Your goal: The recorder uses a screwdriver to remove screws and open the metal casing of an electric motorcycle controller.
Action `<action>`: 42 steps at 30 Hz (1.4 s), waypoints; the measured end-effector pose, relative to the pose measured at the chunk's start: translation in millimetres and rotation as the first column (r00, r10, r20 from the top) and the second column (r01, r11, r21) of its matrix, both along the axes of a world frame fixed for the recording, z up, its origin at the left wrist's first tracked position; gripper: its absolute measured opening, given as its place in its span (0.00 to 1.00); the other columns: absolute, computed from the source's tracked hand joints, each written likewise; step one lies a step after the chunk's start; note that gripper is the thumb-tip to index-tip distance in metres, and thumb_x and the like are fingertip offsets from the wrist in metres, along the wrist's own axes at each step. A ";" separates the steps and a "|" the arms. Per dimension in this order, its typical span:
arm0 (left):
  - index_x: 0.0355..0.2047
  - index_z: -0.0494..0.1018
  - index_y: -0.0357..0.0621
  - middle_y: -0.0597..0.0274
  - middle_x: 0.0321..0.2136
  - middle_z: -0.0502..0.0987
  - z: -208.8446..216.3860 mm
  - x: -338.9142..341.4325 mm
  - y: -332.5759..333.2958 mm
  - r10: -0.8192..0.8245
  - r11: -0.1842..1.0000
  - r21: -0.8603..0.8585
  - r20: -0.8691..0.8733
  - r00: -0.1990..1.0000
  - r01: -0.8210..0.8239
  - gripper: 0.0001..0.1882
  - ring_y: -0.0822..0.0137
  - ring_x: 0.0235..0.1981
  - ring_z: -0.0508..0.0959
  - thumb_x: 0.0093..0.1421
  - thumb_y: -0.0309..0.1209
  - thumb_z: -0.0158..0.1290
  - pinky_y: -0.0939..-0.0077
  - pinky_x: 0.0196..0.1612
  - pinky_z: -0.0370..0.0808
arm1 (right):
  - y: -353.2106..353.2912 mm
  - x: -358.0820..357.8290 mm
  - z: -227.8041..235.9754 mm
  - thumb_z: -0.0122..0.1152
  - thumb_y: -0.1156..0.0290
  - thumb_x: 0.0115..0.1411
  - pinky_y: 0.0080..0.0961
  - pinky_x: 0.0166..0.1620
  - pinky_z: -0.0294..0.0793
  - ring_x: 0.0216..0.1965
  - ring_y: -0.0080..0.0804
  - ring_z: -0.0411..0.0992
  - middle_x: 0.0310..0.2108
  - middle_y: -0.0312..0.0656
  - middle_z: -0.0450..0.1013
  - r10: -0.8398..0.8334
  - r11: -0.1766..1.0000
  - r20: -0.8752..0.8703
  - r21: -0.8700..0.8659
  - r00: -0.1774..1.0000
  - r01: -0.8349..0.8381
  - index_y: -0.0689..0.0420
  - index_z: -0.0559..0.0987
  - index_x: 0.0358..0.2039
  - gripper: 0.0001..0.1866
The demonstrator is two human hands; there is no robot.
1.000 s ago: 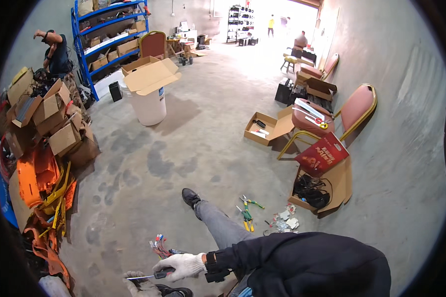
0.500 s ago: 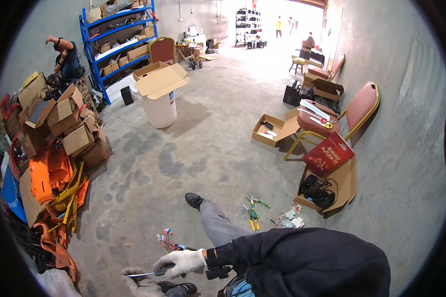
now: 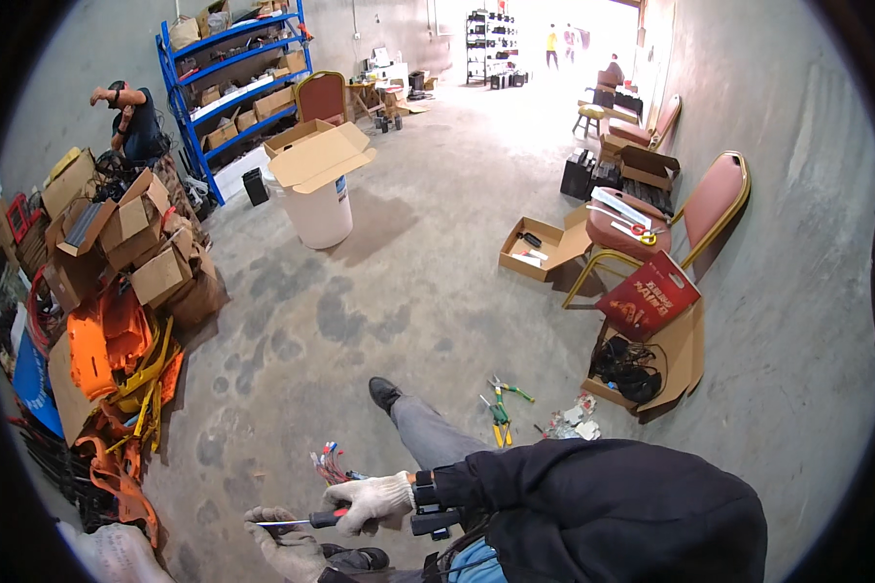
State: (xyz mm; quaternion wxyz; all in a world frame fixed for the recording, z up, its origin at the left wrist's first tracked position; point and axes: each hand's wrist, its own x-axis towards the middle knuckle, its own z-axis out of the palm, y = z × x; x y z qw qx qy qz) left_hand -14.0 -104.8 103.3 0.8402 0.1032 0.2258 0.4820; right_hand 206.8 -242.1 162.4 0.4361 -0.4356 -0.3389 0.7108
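My right hand (image 3: 374, 498), in a white knit glove, is closed round the handle of a screwdriver (image 3: 323, 519) with a dark and red grip. The bright shaft points left, its tip at the fingers of my left hand (image 3: 292, 546). That hand wears a greyish, dirty glove, and its fingers are curled; whatever lies in them is too small or hidden to make out. Just beyond my right hand, a bundle of coloured wires (image 3: 331, 466) lies on the floor. Pliers with green and yellow handles (image 3: 499, 413) lie farther right, beside a heap of small pale scraps (image 3: 572, 420).
An open carton with black cables (image 3: 627, 371) stands right, below a pink chair (image 3: 715, 204) bearing scissors (image 3: 644, 234). Orange and yellow plastic parts (image 3: 107, 340) and cartons pile up left. A white bin (image 3: 316, 219) and blue shelving (image 3: 190, 107) stand farther off; another person (image 3: 138, 121) is behind the pile.
My right hand has drawn back slightly to the right, and more of the screwdriver's handle, with its red part, now shows. My left hand has turned a little. The whole view has shifted slightly.
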 end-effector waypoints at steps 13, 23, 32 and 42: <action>0.42 0.79 0.40 0.62 0.37 0.81 34.4 42.0 -58.7 0.329 0.865 0.475 -0.781 0.530 0.161 0.15 0.68 0.41 0.78 0.76 0.36 0.46 0.68 0.49 0.74 | -17.5 38.6 -9.1 0.64 0.66 0.68 0.29 0.41 0.82 0.35 0.26 0.81 0.40 0.41 0.82 -0.132 0.988 0.183 0.107 0.974 0.114 0.61 0.80 0.58 0.20; 0.52 0.78 0.44 0.59 0.45 0.84 29.6 49.6 -64.4 0.143 0.986 0.123 -0.254 0.957 -0.115 0.12 0.62 0.46 0.84 0.72 0.33 0.58 0.60 0.53 0.82 | -23.0 41.3 -11.7 0.70 0.60 0.65 0.22 0.41 0.77 0.38 0.21 0.78 0.37 0.38 0.81 -0.108 0.994 0.160 -0.014 0.981 0.112 0.66 0.77 0.60 0.29; 0.53 0.78 0.42 0.58 0.47 0.83 26.5 50.5 -65.5 0.094 0.995 0.064 -0.292 0.952 -0.078 0.12 0.63 0.48 0.84 0.73 0.32 0.57 0.63 0.54 0.82 | -18.9 42.5 -13.4 0.74 0.65 0.58 0.24 0.44 0.79 0.41 0.22 0.76 0.44 0.41 0.79 -0.070 0.997 0.145 -0.012 0.987 0.073 0.63 0.76 0.57 0.29; 0.50 0.76 0.38 0.58 0.41 0.83 -74.0 4.1 -38.2 -0.115 0.989 -0.148 -0.593 0.797 0.033 0.12 0.64 0.39 0.84 0.72 0.32 0.55 0.67 0.45 0.84 | -3.9 72.2 -27.1 0.73 0.68 0.58 0.24 0.43 0.79 0.39 0.24 0.77 0.43 0.40 0.78 -0.134 0.982 0.456 -0.060 0.880 0.180 0.64 0.78 0.58 0.28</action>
